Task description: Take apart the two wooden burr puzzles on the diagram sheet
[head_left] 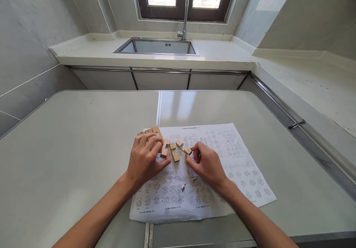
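Several notched wooden puzzle pieces lie on a printed instruction sheet (236, 155) on a pale table (72, 147). My left hand (146, 160) rests on the sheet, its fingers pinching one wooden piece (165, 147). More pieces (152, 131) stick out behind that hand. My right hand (207, 164) holds the end of another wooden piece (184, 147) between thumb and fingertips. A short loose piece (174, 154) lies between the two hands.
A seam (158, 107) runs down the table's middle. Behind it stands a counter with a steel sink (158, 46) and a curved tap (183, 8) under a window. A second counter (314, 81) runs along the right side.
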Action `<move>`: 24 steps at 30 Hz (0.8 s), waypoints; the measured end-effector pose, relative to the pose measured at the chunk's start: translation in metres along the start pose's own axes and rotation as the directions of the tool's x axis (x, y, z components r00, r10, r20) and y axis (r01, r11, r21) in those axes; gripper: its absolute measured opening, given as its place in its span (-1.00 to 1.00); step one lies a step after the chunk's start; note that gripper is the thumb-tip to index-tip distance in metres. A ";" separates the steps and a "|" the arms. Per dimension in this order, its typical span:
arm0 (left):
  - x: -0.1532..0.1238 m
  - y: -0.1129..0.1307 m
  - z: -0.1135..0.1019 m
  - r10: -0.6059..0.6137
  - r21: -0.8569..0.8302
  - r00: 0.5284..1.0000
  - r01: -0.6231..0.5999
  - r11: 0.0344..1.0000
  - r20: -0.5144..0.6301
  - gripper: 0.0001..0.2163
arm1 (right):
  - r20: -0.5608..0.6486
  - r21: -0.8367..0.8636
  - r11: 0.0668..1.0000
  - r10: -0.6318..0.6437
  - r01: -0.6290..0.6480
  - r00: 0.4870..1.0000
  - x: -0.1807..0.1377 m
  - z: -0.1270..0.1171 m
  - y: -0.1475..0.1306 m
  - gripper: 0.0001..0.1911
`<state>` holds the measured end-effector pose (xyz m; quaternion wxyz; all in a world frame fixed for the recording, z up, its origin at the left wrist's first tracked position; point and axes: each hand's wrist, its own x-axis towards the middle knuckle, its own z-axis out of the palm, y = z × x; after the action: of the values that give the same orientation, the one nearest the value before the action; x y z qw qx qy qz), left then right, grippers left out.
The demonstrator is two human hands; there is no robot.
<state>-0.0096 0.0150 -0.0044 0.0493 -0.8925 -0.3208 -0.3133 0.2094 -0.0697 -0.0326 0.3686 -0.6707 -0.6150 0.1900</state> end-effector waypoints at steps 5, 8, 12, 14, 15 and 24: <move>-0.002 0.004 0.001 0.027 -0.008 0.998 -0.027 1.000 0.050 -0.79 | -0.005 -0.066 0.997 -0.050 0.050 0.999 -0.001 0.000 -0.001 -0.82; -0.002 0.007 0.001 0.046 -0.015 0.994 -0.045 0.999 0.097 -0.79 | 0.013 -0.129 0.988 -0.082 0.083 0.997 -0.001 0.001 -0.001 -0.82; -0.002 0.009 0.000 0.075 -0.006 0.991 -0.075 0.997 0.112 -0.79 | 0.048 -0.196 0.967 -0.155 0.162 0.987 -0.001 0.002 -0.001 -0.82; -0.003 0.009 0.001 0.097 -0.012 0.988 -0.096 0.995 0.119 -0.80 | 0.065 -0.221 0.952 -0.200 0.210 0.978 -0.002 0.002 0.000 -0.81; -0.003 0.010 0.001 0.105 -0.016 0.987 -0.104 0.994 0.125 -0.81 | 0.071 -0.232 0.944 -0.222 0.233 0.972 -0.002 0.002 0.000 -0.81; -0.003 0.006 0.000 0.170 -0.102 0.960 -0.150 0.983 0.224 -0.83 | 0.105 -0.285 0.899 -0.315 0.333 0.943 -0.002 0.004 0.005 -0.82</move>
<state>-0.0079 0.0086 -0.0051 -0.0011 -0.9472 -0.2376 -0.2154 0.2097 -0.0699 -0.0394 0.2720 -0.6012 -0.7497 0.0499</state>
